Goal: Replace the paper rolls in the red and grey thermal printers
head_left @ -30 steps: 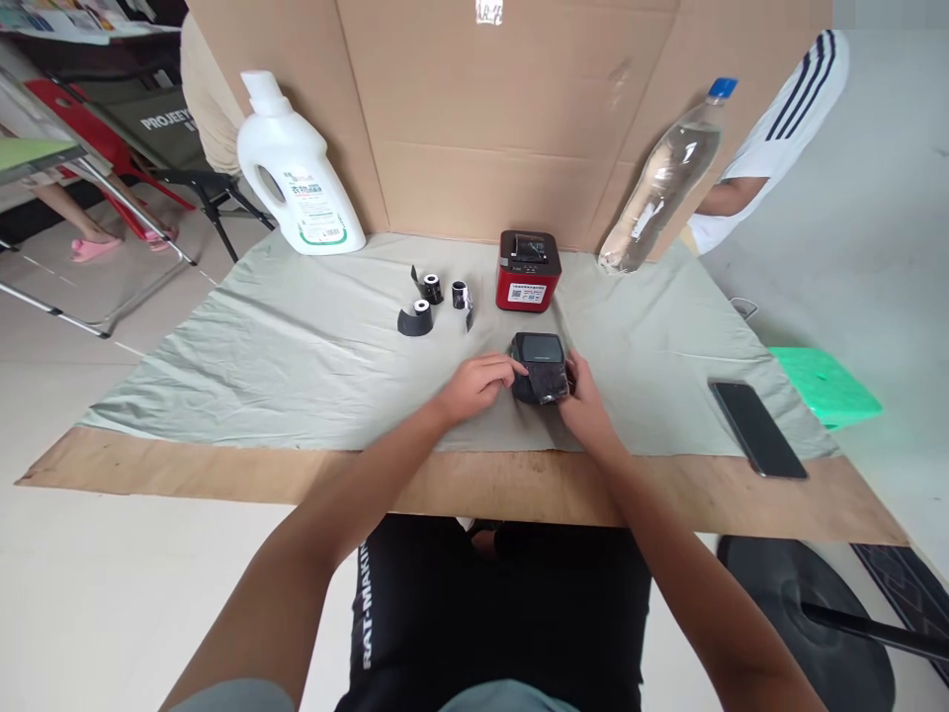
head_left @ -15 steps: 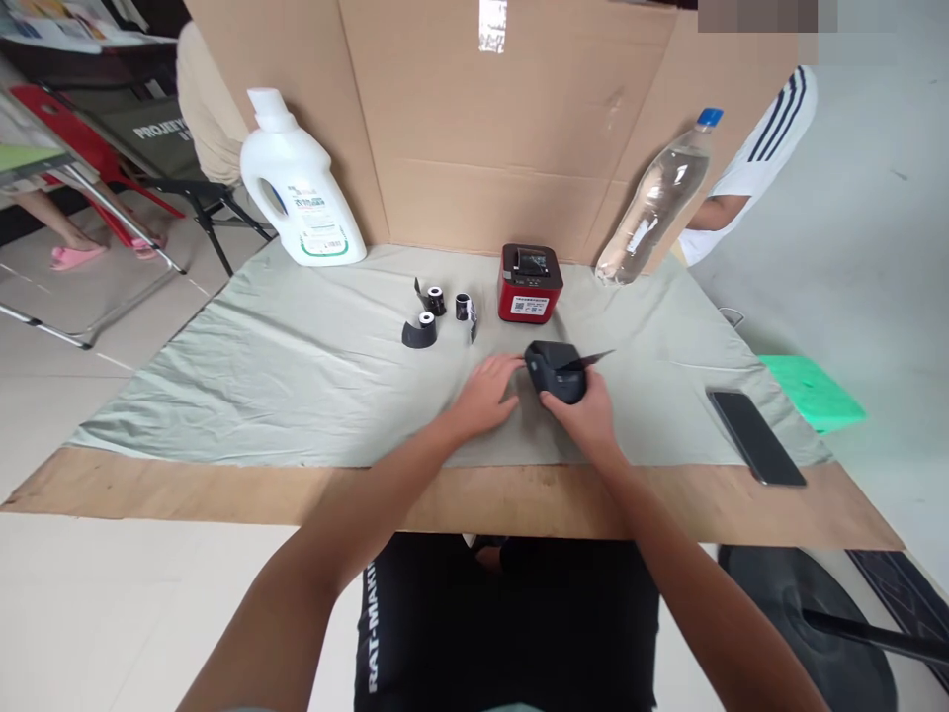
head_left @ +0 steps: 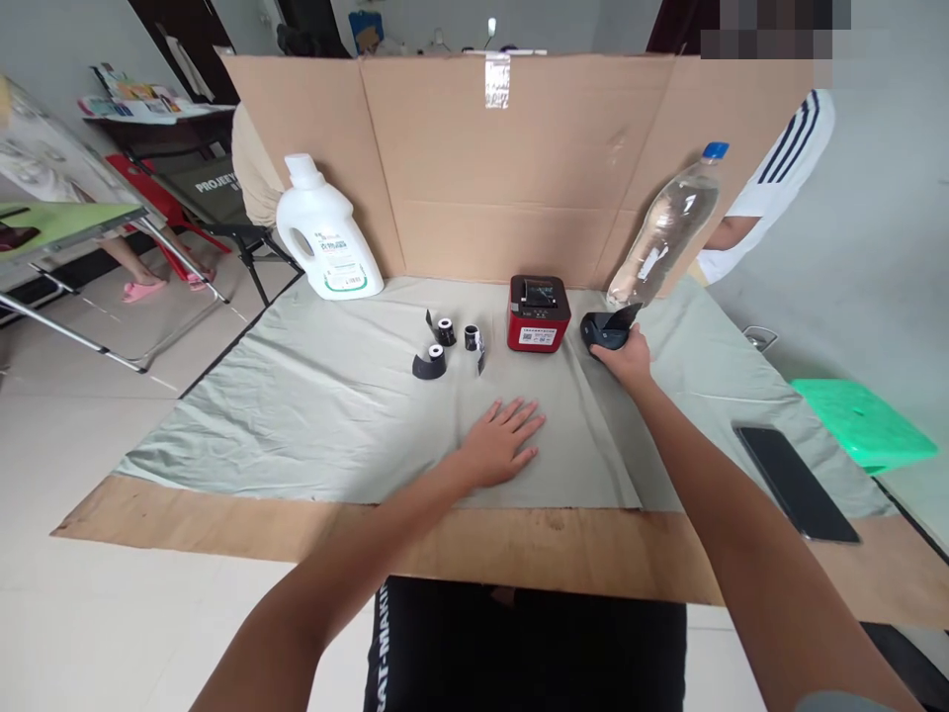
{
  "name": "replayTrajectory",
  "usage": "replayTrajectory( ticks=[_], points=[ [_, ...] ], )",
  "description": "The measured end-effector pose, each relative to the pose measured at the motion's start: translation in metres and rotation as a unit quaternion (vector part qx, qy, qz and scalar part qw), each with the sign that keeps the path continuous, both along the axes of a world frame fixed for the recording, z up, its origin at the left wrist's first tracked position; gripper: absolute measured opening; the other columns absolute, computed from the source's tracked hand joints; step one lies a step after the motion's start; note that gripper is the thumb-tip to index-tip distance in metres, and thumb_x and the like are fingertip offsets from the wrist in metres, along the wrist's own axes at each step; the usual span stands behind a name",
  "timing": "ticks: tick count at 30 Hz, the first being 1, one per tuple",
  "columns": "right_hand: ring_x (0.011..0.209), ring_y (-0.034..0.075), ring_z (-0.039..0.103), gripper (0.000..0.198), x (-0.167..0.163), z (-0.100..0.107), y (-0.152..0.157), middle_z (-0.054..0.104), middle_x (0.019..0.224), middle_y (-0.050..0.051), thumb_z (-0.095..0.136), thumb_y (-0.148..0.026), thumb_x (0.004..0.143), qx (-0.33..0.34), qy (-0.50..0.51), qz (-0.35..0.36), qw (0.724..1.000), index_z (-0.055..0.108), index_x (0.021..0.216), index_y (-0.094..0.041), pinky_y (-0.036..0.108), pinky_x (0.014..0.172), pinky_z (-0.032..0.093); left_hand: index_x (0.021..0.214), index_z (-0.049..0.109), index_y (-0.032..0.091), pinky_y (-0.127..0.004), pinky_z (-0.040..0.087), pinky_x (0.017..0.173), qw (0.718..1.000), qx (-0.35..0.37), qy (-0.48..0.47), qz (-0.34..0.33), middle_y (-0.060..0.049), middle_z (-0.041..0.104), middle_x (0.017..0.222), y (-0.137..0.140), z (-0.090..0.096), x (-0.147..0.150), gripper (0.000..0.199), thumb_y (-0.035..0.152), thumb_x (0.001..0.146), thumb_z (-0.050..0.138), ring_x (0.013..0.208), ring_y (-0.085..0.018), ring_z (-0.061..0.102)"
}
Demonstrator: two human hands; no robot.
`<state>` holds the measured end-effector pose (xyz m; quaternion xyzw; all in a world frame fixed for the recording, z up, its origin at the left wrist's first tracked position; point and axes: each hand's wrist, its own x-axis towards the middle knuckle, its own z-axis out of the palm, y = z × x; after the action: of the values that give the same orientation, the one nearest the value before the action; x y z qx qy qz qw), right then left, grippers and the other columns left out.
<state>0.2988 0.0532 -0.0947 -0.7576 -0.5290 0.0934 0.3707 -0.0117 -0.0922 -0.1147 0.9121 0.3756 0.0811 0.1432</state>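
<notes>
My right hand (head_left: pixel 629 364) grips the black device (head_left: pixel 602 334) beside the red printer (head_left: pixel 539 336); I'd hold it level, sparing its raised flap (head_left: pixel 624 315) (my left hand (head_left: pixel 502 443) lies spread on the cloth (head_left: pixel 348 396))

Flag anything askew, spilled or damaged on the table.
No spill or clear damage. Small black rolls left of the red box trail loose tails, so look partly unwound. The cloth is creased, not flat. A dark strip or flap juts from the black device in the right hand; can't tell which.
</notes>
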Motion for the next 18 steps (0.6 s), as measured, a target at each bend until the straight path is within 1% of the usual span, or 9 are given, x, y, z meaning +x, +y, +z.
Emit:
replayTrajectory(
  ticks=[3, 5, 7, 9, 10, 12, 15, 16, 18],
  points=[
    [0.144, 0.055, 0.041, 0.125, -0.009, 0.007, -0.008, 0.046, 0.156, 0.033, 0.085, -0.046, 0.062, -0.041, 0.009, -0.035, 0.999, 0.026, 0.163, -0.003, 0.075, 0.116, 0.030, 0.163, 0.037, 0.029, -0.060, 0.014, 0.135, 0.999, -0.020, -0.037, 0.000, -0.006, 0.028, 0.175, -0.001, -0.003, -0.002, 0.059, 0.046, 0.106, 0.043, 0.165, -0.030, 0.020],
    [0.148, 0.056, 0.032, 0.126, -0.017, 0.011, -0.022, 0.035, 0.165, 0.030, 0.084, -0.049, 0.065, 0.026, 0.011, -0.054, 0.998, 0.021, 0.166, -0.008, 0.078, 0.117, 0.024, 0.163, 0.036, 0.029, -0.060, 0.013, 0.136, 0.995, -0.051, -0.088, 0.013, -0.007, 0.025, 0.176, 0.001, -0.004, -0.004, 0.064, 0.045, 0.102, 0.052, 0.166, -0.031, 0.015],
    [0.152, 0.053, 0.028, 0.113, -0.026, 0.013, -0.034, 0.030, 0.167, 0.028, 0.079, -0.049, 0.073, 0.135, 0.001, -0.018, 0.991, 0.025, 0.166, -0.012, 0.075, 0.121, 0.020, 0.163, 0.035, 0.027, -0.058, 0.018, 0.136, 0.975, -0.084, -0.195, 0.064, -0.008, 0.022, 0.177, 0.008, -0.003, -0.005, 0.069, 0.040, 0.098, 0.057, 0.167, -0.031, 0.012],
    [0.150, 0.045, 0.036, 0.094, -0.037, 0.013, -0.037, 0.039, 0.161, 0.025, 0.072, -0.047, 0.081, 0.205, -0.008, 0.078, 0.976, 0.035, 0.161, -0.014, 0.065, 0.124, 0.028, 0.161, 0.035, 0.027, -0.054, 0.025, 0.135, 0.925, -0.106, -0.340, 0.135, -0.007, 0.025, 0.177, 0.026, 0.002, -0.002, 0.066, 0.032, 0.099, 0.053, 0.167, -0.028, 0.016],
    [0.146, 0.041, 0.043, 0.089, -0.044, 0.013, -0.033, 0.044, 0.157, 0.025, 0.071, -0.046, 0.082, 0.208, 0.004, 0.134, 0.969, 0.039, 0.159, -0.014, 0.060, 0.122, 0.035, 0.160, 0.035, 0.028, -0.052, 0.027, 0.135, 0.890, -0.114, -0.409, 0.165, -0.006, 0.029, 0.175, 0.040, 0.006, 0.001, 0.063, 0.028, 0.099, 0.050, 0.166, -0.026, 0.020],
    [0.137, 0.037, 0.054, 0.091, -0.058, 0.011, -0.019, 0.049, 0.154, 0.024, 0.074, -0.047, 0.078, 0.160, 0.068, 0.211, 0.962, 0.042, 0.157, -0.013, 0.054, 0.113, 0.049, 0.157, 0.036, 0.028, -0.047, 0.033, 0.133, 0.825, -0.141, -0.509, 0.201, -0.005, 0.035, 0.172, 0.075, 0.019, 0.012, 0.063, 0.023, 0.096, 0.050, 0.163, -0.023, 0.029],
    [0.141, 0.036, 0.052, 0.110, -0.078, 0.007, 0.009, 0.047, 0.159, 0.023, 0.083, -0.049, 0.068, 0.074, 0.195, 0.247, 0.946, 0.036, 0.160, -0.013, 0.055, 0.113, 0.049, 0.144, 0.048, 0.027, -0.041, 0.046, 0.121, 0.741, -0.209, -0.574, 0.279, -0.007, 0.055, 0.157, 0.130, 0.040, 0.035, 0.059, 0.016, 0.086, 0.056, 0.152, -0.024, 0.047],
    [0.142, 0.034, 0.052, 0.111, -0.083, 0.006, 0.015, 0.050, 0.158, 0.021, 0.084, -0.050, 0.068, 0.064, 0.218, 0.259, 0.939, 0.035, 0.161, -0.015, 0.056, 0.115, 0.047, 0.134, 0.055, 0.024, -0.042, 0.051, 0.116, 0.723, -0.245, -0.573, 0.298, -0.007, 0.065, 0.143, 0.144, 0.046, 0.042, 0.054, 0.014, 0.082, 0.056, 0.142, -0.025, 0.056],
    [0.141, 0.031, 0.053, 0.108, -0.090, 0.004, 0.022, 0.056, 0.155, 0.016, 0.083, -0.051, 0.070, 0.073, 0.236, 0.285, 0.926, 0.034, 0.161, -0.018, 0.056, 0.120, 0.042, 0.119, 0.062, 0.020, -0.044, 0.056, 0.106, 0.718, -0.265, -0.568, 0.302, -0.007, 0.075, 0.117, 0.161, 0.054, 0.053, 0.046, 0.011, 0.074, 0.054, 0.120, -0.026, 0.068]
  ],
)
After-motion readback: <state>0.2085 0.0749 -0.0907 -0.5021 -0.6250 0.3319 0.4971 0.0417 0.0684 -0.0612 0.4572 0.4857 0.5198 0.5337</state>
